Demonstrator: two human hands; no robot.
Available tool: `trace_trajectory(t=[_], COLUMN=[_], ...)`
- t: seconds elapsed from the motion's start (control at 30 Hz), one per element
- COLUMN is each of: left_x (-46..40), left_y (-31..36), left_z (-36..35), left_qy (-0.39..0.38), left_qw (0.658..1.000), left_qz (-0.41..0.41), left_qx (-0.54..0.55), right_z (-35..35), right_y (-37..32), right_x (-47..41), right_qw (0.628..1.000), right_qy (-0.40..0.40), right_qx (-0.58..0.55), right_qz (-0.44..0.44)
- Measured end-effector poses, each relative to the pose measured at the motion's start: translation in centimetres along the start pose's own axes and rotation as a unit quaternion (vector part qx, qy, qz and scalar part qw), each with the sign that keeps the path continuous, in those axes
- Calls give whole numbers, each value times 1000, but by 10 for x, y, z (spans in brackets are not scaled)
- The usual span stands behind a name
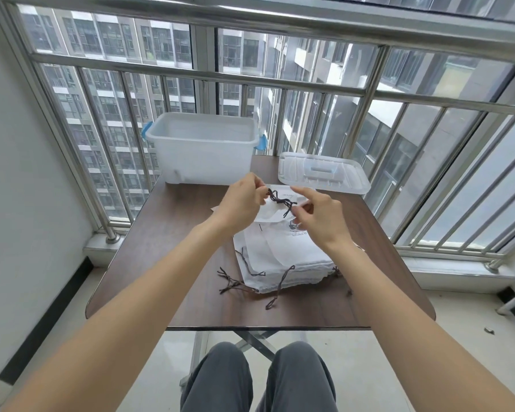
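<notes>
A dark brown drawstring cord (281,201) stretches between my two hands above the table. My left hand (244,200) pinches its left end, and my right hand (318,215) pinches its right end with the index finger extended. Under the cord lies a white cloth bag (269,214) on the table. Nearer to me sits a stack of white drawstring bags (283,257), their brown cords trailing over the front edge of the pile.
The dark wooden folding table (167,263) stands against a steel balcony railing (191,75). An open translucent plastic bin (204,144) with blue latches sits at the far left, its lid (323,172) at the far right. My knees are below the table's near edge.
</notes>
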State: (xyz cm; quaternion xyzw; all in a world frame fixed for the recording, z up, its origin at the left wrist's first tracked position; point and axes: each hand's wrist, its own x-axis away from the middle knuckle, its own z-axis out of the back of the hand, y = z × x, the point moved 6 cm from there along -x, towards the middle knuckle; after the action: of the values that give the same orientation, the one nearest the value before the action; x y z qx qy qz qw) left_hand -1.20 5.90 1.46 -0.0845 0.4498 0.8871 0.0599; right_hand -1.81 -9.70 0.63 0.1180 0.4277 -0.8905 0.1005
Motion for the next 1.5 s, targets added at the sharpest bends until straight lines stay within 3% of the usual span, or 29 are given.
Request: trace_trajectory(t=[0.13, 0.27, 0.37, 0.43, 0.53, 0.7, 0.83, 0.93, 1.03, 1.13, 1.23, 1.3, 1.43, 1.5], left_x=[0, -1, -8, -12, -13, -12, -1, 5, 4, 1, 2, -1, -17, -32], left_y=[5, 6, -17, -40, -64, -84, -81, -76, -78, -80, -72, -67, -71, -69], left_z=[-8, -5, 4, 8, 8, -8, -18, -23, -28, -31, -34, -28, 10, 36], left_qy=[-33, -39, 9, 31, 34, -26, -127, -198, -229, -212, -203, -150, 15, 64], left_qw=[997, 992, 990, 991, 983, 924, 877, 837, 840, 849, 826, 819, 840, 837], left_qz=[-16, -23, 33, 90, 171, 311, 369, 393, 392, 391, 401, 390, 343, 314], left_qx=[64, 121, 135, 92, 53, 222, 278, 324, 297, 284, 341, 393, 421, 445], right_z=[-23, -29, -25, -20, -13, -2, 4, 6, 2, -3, -8, -8, 1, 0], right_y=[-2, 1, 1, 0, -2, 6, 5, 2, -1, -7, -13, -16, -12, -15], right_x=[3, -4, -11, -13, -14, -19, -21, -23, -26, -31, -35, -38, -43, -46], right_qw=[989, 989, 990, 982, 943, 853, 779, 752, 719, 675, 638, 642, 683, 667], right_qy=[-96, -88, -94, -83, -59, 13, 37, 44, 45, 32, 21, 22, 25, -7], right_qx=[-74, -70, -68, -136, -298, -489, -602, -638, -675, -718, -753, -749, -712, -731], right_qz=[-79, -98, -87, -101, -138, -183, -170, -159, -159, -166, -158, -162, -161, -145])
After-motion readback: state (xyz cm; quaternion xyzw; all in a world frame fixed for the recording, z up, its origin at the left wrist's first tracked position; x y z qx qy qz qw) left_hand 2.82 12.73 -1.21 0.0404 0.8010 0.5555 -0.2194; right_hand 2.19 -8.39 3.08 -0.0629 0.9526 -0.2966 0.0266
